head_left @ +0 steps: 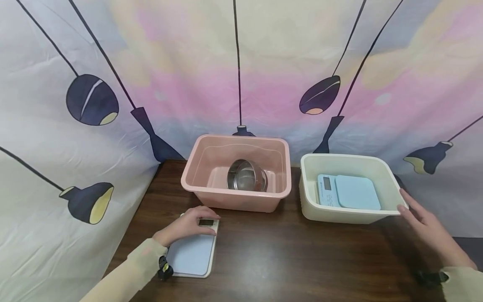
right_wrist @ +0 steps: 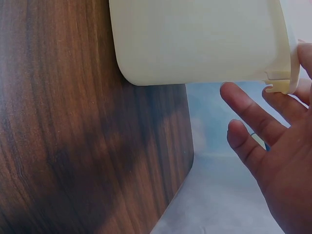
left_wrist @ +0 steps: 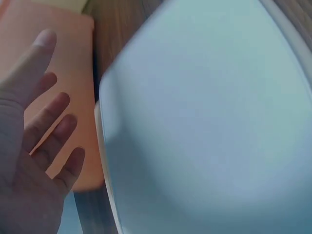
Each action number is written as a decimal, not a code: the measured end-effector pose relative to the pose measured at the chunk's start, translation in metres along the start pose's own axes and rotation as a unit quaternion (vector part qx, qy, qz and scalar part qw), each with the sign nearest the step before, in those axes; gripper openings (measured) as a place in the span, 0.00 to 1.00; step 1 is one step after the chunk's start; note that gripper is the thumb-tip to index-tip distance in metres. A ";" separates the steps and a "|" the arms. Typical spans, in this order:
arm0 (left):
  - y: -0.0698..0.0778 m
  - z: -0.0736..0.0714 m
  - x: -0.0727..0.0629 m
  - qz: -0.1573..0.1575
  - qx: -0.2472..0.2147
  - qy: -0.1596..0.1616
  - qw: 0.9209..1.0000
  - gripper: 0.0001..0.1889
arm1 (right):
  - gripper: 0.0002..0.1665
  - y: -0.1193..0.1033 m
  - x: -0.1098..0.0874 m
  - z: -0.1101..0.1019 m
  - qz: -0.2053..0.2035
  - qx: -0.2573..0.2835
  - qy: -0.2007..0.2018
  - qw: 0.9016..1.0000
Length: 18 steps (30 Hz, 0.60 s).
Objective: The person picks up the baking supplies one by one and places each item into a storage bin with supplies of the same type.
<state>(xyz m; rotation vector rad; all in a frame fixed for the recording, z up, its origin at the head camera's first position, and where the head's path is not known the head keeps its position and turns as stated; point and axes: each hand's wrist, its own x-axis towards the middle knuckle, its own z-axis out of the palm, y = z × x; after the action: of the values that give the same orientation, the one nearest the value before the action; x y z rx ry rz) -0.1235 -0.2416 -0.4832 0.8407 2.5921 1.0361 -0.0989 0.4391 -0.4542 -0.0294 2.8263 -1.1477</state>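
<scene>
A pale blue and white kitchen scale (head_left: 192, 256) lies on the table at the left. My left hand (head_left: 190, 224) hovers at its display end with fingers spread and loosely bent; in the left wrist view, nothing is between those fingers. At the right stands a cream plastic bin (head_left: 341, 216), with a light blue kitchen scale (head_left: 356, 191) lying inside. My right hand (head_left: 426, 220) grips the bin's right front corner, thumb and index finger at the rim. In the right wrist view, the other fingers (right_wrist: 248, 105) stretch out beneath the rim.
A pink plastic bin (head_left: 234, 201) stands at the back middle and holds round shiny metal ware (head_left: 245, 176). Brown wood-grain table (head_left: 279, 251) lies in front of the bins. A printed cloth (head_left: 181, 75) hangs close behind them.
</scene>
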 end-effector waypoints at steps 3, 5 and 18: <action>-0.010 -0.007 -0.009 -0.018 0.021 0.000 1.000 0.25 | 0.43 0.000 0.001 0.000 0.000 0.002 -0.003 1.000; -0.016 -0.012 -0.014 -0.030 0.023 -0.002 0.999 0.25 | 0.43 -0.001 0.001 0.000 0.001 0.003 -0.004 1.000; -0.033 -0.031 -0.034 -0.064 0.056 -0.041 0.996 0.16 | 0.42 0.001 0.001 0.000 -0.002 0.003 -0.001 1.000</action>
<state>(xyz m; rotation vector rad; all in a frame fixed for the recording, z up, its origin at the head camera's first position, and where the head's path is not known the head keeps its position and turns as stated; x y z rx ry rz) -0.1223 -0.2984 -0.4836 0.7147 2.6145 0.8109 -0.1002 0.4398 -0.4550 -0.0348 2.8219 -1.1556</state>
